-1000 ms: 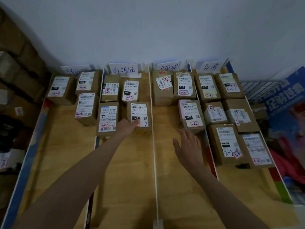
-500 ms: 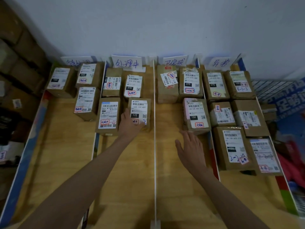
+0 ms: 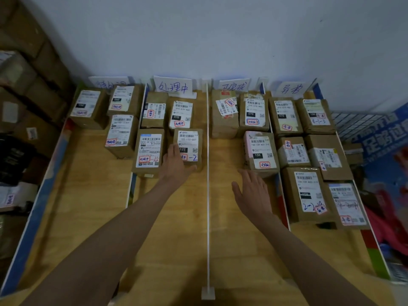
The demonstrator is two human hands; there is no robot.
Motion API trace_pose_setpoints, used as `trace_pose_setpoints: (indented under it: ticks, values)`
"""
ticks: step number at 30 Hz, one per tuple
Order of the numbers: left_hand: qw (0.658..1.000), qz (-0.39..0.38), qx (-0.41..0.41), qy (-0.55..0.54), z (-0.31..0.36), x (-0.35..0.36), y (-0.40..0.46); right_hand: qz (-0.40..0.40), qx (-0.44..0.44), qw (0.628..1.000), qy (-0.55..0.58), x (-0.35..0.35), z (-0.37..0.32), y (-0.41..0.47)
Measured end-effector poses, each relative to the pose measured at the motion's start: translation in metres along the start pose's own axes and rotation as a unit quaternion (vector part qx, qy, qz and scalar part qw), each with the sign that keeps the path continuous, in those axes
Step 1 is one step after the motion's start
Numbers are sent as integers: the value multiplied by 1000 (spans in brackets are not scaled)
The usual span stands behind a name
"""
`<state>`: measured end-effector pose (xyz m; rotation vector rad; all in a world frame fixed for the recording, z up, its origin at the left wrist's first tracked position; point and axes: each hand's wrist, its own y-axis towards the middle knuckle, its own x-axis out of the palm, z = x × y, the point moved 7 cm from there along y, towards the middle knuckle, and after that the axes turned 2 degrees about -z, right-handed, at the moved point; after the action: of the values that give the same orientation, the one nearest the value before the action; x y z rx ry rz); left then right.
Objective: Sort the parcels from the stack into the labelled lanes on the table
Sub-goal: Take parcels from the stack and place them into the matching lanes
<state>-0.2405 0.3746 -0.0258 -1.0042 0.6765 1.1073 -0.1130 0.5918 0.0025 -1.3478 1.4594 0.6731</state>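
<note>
A wooden surface (image 3: 176,250), split into lanes by thin white dividers (image 3: 207,195), holds rows of brown parcels below handwritten lane signs (image 3: 173,86). In the second lane from the left, the left hand (image 3: 176,166) lies flat, fingers straight, on the near parcel (image 3: 188,149). The right hand (image 3: 251,193) hovers spread and empty over the third lane. The parcel seems best seated by a level push, square with its neighbour and off the divider. Bare wood toward the near edge leaves open room.
</note>
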Motion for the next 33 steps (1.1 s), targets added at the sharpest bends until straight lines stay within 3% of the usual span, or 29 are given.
trace_pose_setpoints:
  ticks: [5, 13, 23, 33]
  values:
    - [995, 32, 59, 70, 7, -30, -49, 20, -38, 999, -11, -24, -34, -16]
    - [981, 110, 58, 152, -34, -92, -173, 59, -140, 988, -35, -52, -105, -84]
    - [970, 166, -43, 170, -149, -173, -293, 65, -260, 962, -46, -45, -225, -156]
    - [966, 192, -95, 148, -297, -250, -326, 64, -298, 951, -54, 5, -379, -183]
